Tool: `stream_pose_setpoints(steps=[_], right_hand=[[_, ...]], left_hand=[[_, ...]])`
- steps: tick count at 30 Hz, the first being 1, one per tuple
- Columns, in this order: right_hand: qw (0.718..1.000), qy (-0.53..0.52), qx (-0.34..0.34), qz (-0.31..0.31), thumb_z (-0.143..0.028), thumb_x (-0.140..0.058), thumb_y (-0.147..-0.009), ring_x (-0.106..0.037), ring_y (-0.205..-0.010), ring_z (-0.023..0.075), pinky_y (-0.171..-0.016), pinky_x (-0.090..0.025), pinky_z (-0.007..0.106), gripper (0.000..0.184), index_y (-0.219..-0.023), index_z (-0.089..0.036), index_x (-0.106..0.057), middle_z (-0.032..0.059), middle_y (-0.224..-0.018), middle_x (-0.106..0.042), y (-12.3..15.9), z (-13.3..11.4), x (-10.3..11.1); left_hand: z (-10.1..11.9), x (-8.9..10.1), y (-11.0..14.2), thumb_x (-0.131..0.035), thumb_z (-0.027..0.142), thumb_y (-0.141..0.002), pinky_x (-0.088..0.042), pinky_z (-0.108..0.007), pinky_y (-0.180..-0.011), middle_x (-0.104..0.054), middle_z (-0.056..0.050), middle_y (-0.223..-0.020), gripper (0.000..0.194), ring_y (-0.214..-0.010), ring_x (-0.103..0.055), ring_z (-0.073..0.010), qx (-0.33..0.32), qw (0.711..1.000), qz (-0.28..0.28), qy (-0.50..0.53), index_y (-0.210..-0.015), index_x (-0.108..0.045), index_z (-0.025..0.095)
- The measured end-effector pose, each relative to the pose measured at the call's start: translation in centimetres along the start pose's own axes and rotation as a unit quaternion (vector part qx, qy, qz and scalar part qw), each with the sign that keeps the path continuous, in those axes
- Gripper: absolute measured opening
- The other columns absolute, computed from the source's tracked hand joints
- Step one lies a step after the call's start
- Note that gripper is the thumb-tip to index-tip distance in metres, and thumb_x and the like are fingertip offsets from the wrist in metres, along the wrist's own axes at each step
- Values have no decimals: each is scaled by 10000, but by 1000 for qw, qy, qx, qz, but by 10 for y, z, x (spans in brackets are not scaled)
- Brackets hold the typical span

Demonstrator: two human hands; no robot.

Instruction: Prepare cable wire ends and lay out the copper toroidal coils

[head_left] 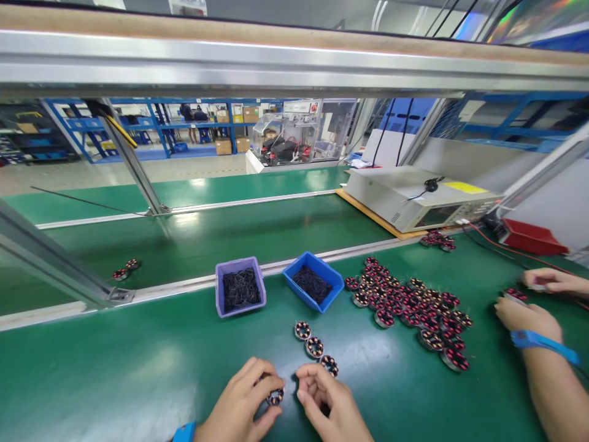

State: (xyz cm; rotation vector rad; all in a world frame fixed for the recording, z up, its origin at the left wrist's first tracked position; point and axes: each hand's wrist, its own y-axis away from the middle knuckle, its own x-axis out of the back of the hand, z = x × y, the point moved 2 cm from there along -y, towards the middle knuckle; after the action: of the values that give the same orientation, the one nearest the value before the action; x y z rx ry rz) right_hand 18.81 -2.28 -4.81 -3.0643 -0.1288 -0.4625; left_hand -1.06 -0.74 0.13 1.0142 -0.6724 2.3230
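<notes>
My left hand [243, 402] is curled around a small round motor stator [275, 397] with copper windings, pinched between thumb and fingers near the table's front edge. Beside it, my right hand [329, 405] has its fingers bent inward, close to the stator, and what they hold, if anything, is hidden. Three more stators [315, 347] lie in a short row just beyond my hands on the green mat [115, 368].
A purple bin [240, 286] and a blue bin [313, 281] hold thin black pieces. A heap of stators [409, 307] lies to the right. A co-worker's hands [529, 313], blue wristband on one, work at far right. A grey test instrument [418, 196] stands behind; two stators [126, 269] sit on the conveyor.
</notes>
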Motion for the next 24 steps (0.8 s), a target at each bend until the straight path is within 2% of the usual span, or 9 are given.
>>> stream_pose_setpoints(steps=[3,11,24], right_hand=[[1000,-13,-12,-3,-450,-585,-826,-589,-563,172,-550,-494,258,260,-930,-213,-613,3,-649,-612,-2,-2,-1],[996,-45,-73,-21,-441,-643,-807,-623,-650,184,-620,-523,270,243,-900,-218,-619,11,-705,-623,-3,-41,8],[996,-40,-74,-43,-334,-624,-789,-609,-645,172,-613,-484,256,153,-873,-207,-635,-1,-704,-627,-7,-39,3]], left_hand=[[0,0,0,-577,74,-836,-556,-353,-817,-660,-82,-1044,293,-928,-648,-233,-8,1000,6,-3,-1090,-568,219],[0,-2,1,-596,60,-820,-551,-337,-828,-659,-68,-1053,331,-939,-641,-226,3,1000,7,3,-1101,-566,231],[2,2,0,-578,85,-858,-545,-344,-828,-663,-72,-1065,297,-950,-638,-232,5,1000,-6,6,-1120,-563,224]])
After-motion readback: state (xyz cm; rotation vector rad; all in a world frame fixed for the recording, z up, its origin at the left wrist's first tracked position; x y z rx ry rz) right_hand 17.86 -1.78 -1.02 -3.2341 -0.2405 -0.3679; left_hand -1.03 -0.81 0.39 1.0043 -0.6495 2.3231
